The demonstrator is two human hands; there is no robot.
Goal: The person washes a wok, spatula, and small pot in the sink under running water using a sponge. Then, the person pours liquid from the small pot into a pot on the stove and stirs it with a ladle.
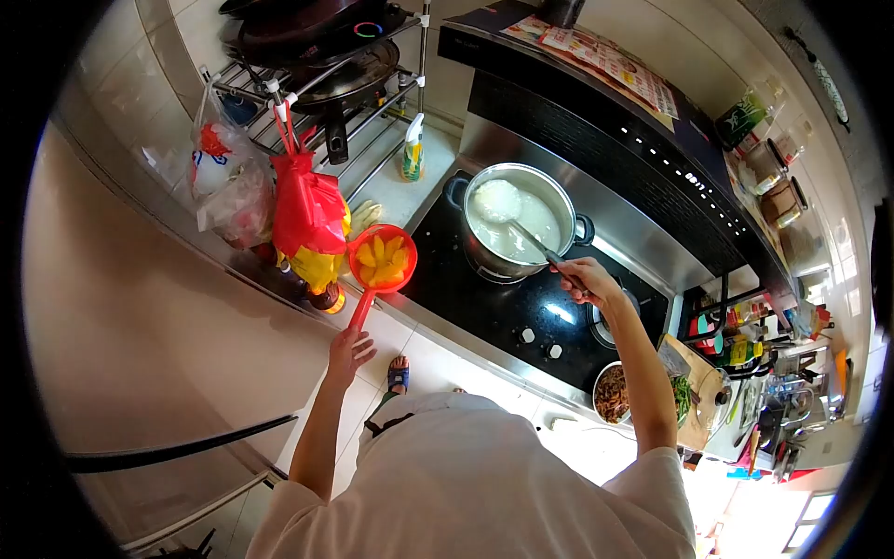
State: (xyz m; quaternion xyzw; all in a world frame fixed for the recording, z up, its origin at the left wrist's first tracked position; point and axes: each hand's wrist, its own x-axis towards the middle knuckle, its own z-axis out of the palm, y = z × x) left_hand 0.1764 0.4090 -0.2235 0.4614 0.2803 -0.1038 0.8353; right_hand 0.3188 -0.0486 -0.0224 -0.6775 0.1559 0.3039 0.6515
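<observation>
My left hand (347, 355) grips the handle end of a red plastic water ladle (363, 310), held out near the counter's front edge. Yellow pieces (382, 262), perhaps cut fruit or vegetable, lie in its bowl. My right hand (585, 280) is closed around the dark handle of a metal ladle (538, 244). Its head is over the steel pot (520, 253) and carries a white mass (496, 201), whose kind I cannot make out. Cloudy whitish liquid (534, 226) fills much of the pot, which stands on the far burner of the black stove.
A range hood (596, 140) hangs behind the pot. To the left are a rack with pans (349, 74), a red plastic bag (307, 200) and a spray bottle (413, 149). At the right stand a bowl of brown food (611, 393) and a cutting board (698, 424).
</observation>
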